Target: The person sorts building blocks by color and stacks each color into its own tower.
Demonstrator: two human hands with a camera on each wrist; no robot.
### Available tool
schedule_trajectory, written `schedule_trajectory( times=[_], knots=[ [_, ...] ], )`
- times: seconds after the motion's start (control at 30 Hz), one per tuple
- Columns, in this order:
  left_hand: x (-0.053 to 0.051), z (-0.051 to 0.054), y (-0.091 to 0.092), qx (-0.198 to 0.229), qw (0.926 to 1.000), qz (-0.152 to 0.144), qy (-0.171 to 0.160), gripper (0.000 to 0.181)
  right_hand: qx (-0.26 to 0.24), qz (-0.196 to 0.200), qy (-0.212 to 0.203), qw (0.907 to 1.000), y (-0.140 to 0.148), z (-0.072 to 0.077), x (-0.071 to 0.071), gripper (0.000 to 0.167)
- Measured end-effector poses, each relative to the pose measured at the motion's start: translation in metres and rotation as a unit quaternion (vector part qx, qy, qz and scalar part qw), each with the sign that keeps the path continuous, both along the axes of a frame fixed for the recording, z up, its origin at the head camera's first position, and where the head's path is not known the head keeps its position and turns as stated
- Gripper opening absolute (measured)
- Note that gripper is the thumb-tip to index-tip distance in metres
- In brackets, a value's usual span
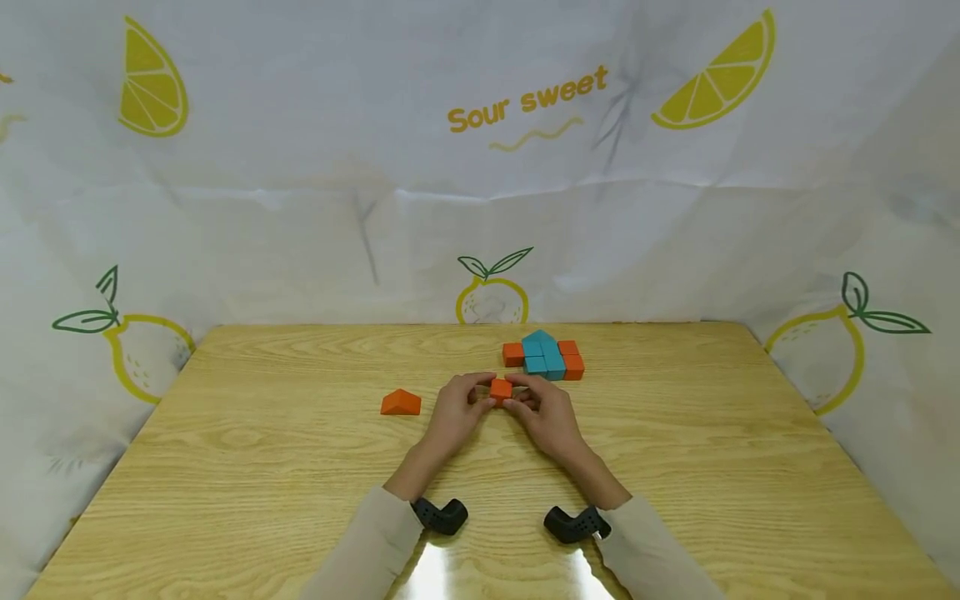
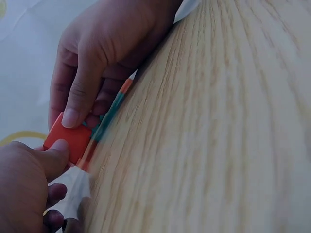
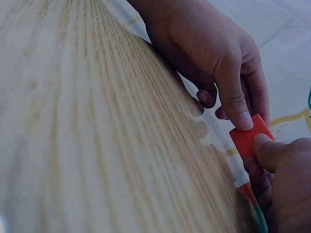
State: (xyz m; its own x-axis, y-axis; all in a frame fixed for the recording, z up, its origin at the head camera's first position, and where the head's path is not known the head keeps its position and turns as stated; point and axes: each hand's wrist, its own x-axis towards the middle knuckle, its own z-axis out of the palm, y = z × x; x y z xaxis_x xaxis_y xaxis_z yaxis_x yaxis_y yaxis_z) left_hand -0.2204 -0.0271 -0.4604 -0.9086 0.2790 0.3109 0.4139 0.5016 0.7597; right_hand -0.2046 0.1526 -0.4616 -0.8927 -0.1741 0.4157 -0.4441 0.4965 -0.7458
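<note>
An orange block (image 1: 501, 391) is held between both hands near the middle of the table. My left hand (image 1: 456, 410) pinches it from the left with thumb and fingers, and my right hand (image 1: 550, 414) pinches it from the right. In the left wrist view both thumbs press the near face of the orange block (image 2: 71, 138). The right wrist view shows the same block (image 3: 250, 137) above the tabletop. Just beyond the hands lies a flat group of blue blocks (image 1: 543, 357), with orange blocks (image 1: 572, 360) against its right side and another orange block (image 1: 513, 355) at its left.
An orange roof-shaped block (image 1: 401, 402) lies on the table to the left of my left hand. The wooden table (image 1: 262, 483) meets a white lemon-print cloth (image 1: 300, 250) along its back and sides. Black wrist-worn devices (image 1: 442, 517) sit at both cuffs.
</note>
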Motion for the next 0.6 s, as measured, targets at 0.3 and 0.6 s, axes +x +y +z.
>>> schedule_trajectory(
  times=[0.3,0.6],
  knots=[
    [0.011,0.002,-0.009,0.016,0.9987,-0.01,0.046,0.035,-0.033,0.019,-0.008,0.9992,-0.006,0.003,0.007,0.038],
    [0.022,-0.002,-0.025,0.022,0.9976,-0.002,0.066,0.034,-0.046,0.037,0.001,0.9983,-0.02,0.002,0.015,0.037]
  ],
)
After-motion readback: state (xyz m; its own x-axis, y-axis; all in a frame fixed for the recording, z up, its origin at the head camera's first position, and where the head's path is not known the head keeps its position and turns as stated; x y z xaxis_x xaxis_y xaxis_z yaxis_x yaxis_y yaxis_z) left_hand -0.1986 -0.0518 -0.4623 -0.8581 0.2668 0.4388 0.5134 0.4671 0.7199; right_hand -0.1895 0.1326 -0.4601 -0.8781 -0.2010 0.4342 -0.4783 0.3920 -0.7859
